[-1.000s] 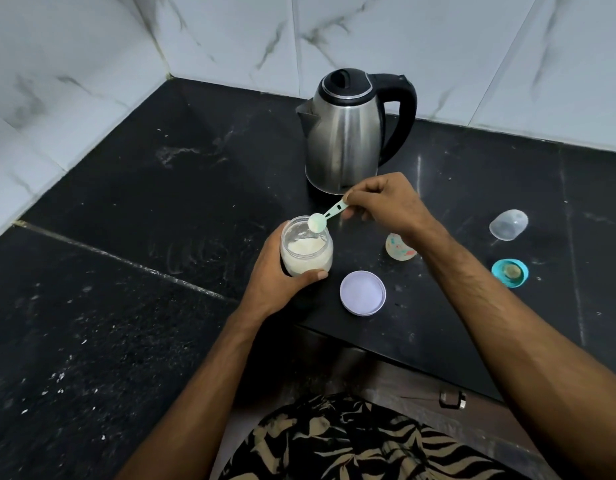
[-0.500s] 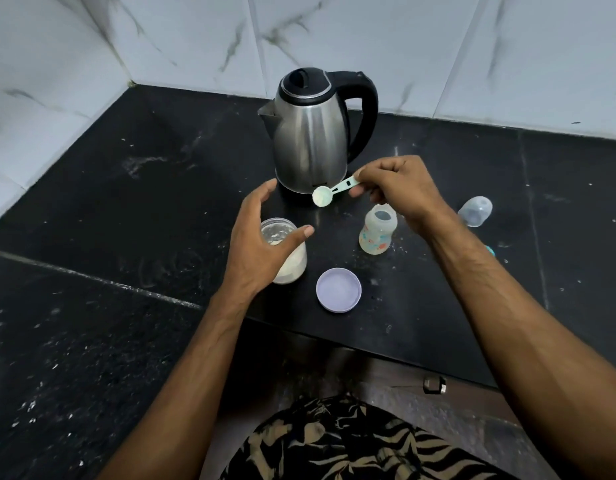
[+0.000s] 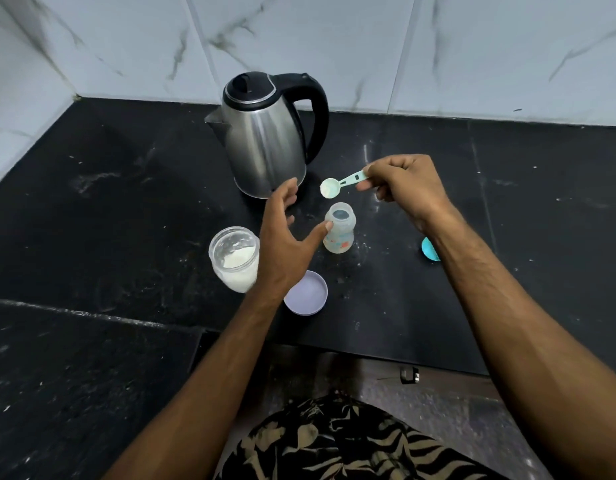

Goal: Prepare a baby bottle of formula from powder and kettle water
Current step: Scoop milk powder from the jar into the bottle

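Head-worn camera looks steeply down (close in) at the black counter [image 3: 126, 202].

A black stone counter [image 3: 119, 188], flecked and smeared with white powder, is bounded at the back and left by white marbled wall tiles [image 3: 334, 46]. A steel kettle [image 3: 265, 140] with a black handle is stood near the back. In front of it an open baby bottle [image 3: 339, 233] is set upright. To the left, an open jar of white powder [image 3: 234, 259] is placed, with a lilac lid [image 3: 308, 294] laid just beside it. A teal ring [image 3: 428, 249] is partly hidden at the right.
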A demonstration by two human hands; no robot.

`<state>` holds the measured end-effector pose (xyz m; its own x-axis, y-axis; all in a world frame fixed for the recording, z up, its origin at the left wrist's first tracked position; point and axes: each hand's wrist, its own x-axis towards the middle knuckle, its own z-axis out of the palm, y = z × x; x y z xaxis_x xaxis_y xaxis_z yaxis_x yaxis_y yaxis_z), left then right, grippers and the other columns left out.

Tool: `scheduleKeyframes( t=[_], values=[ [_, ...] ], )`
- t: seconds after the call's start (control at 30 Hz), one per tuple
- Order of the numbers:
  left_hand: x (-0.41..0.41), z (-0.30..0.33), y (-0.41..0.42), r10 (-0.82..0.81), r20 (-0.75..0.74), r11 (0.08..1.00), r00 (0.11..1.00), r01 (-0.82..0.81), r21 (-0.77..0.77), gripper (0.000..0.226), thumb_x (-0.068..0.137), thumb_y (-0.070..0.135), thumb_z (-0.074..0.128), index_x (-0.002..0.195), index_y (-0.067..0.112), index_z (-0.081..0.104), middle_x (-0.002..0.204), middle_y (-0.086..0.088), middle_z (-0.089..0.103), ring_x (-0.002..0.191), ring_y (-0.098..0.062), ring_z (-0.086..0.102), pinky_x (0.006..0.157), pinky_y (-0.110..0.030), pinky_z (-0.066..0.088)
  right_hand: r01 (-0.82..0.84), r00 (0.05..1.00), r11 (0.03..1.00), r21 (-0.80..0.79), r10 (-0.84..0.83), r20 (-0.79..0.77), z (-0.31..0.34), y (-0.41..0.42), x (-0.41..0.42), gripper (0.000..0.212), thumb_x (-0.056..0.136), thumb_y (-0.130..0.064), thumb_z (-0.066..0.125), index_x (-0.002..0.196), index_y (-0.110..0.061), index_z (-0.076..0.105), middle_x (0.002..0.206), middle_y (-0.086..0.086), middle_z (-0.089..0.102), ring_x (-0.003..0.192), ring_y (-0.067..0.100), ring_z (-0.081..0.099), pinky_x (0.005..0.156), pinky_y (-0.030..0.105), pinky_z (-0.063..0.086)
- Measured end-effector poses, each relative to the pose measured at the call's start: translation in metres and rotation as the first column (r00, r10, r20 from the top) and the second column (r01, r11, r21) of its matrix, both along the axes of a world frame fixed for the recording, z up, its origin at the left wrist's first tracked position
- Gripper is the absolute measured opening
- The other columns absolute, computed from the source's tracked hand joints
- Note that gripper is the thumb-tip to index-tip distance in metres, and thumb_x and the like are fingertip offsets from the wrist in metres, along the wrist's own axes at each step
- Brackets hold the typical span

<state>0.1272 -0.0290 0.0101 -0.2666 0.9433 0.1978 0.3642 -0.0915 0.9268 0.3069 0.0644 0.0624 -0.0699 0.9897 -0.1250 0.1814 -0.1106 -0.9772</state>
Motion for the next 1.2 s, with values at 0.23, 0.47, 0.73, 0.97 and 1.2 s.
scheduleKeyframes(
  t=[0.23,0.47,0.73,0.97,1.2],
  values=[
    [0.027,-0.028,0.014,0.019,-0.024,0.989,1.000,-0.023,-0.144,0.084,0.073,0.021,0.085,0.143,0.016,0.039,0.136,-0.003,0.050,0.122,-0.013,0.050,0.105,-0.035,0.043,0.038,0.999,0.999,-0.011,-0.037,0.029,-0.010,-0.004,0.017,0.015,0.087,-0.011,0.063,0.083,-0.006,0.076,0.072,0.006,0.076,0.052,0.007,0.054,0.051,0.015,0.045],
    [0.037,-0.042,0.029,-0.013,-0.085,0.983,0.996,-0.003,-0.182,0.078,0.070,0.023,0.086,0.135,0.016,0.045,0.127,-0.001,0.053,0.112,-0.014,0.054,0.092,-0.025,0.044,0.029,0.998,1.000,-0.010,-0.028,0.052,-0.014,-0.007,0.021,0.015,0.089,-0.010,0.063,0.087,-0.002,0.076,0.075,0.009,0.076,0.059,0.012,0.056,0.053,0.016,0.046],
    [0.035,-0.046,0.039,-0.024,-0.139,0.978,0.990,-0.005,-0.208,0.058,0.069,0.025,0.086,0.117,0.017,0.054,0.118,-0.002,0.059,0.104,-0.017,0.057,0.088,-0.035,0.049,-0.021,0.986,0.996,0.082,0.007,0.164,-0.016,-0.011,0.018,0.015,0.086,-0.009,0.064,0.078,-0.009,0.076,0.067,0.002,0.075,0.054,0.004,0.057,0.057,0.022,0.051],
    [0.032,-0.042,0.042,-0.059,-0.154,0.970,0.986,0.020,-0.240,0.057,0.069,0.025,0.086,0.115,0.017,0.055,0.115,-0.002,0.062,0.104,-0.019,0.060,0.089,-0.044,0.052,-0.127,0.902,0.968,0.215,0.023,0.431,-0.017,-0.013,0.010,0.018,0.082,-0.015,0.061,0.076,-0.021,0.076,0.064,-0.001,0.072,0.052,0.004,0.053,0.052,0.020,0.047],
    [0.029,-0.037,0.042,-0.104,-0.210,0.959,0.972,0.042,-0.279,0.058,0.070,0.029,0.085,0.117,0.019,0.052,0.117,-0.001,0.061,0.103,-0.019,0.061,0.088,-0.046,0.054,-0.391,0.678,0.865,0.313,0.041,0.734,-0.013,-0.023,-0.006,0.019,0.086,-0.017,0.057,0.086,-0.011,0.075,0.073,0.001,0.068,0.069,0.022,0.063,0.061,0.030,0.048]
  ],
)
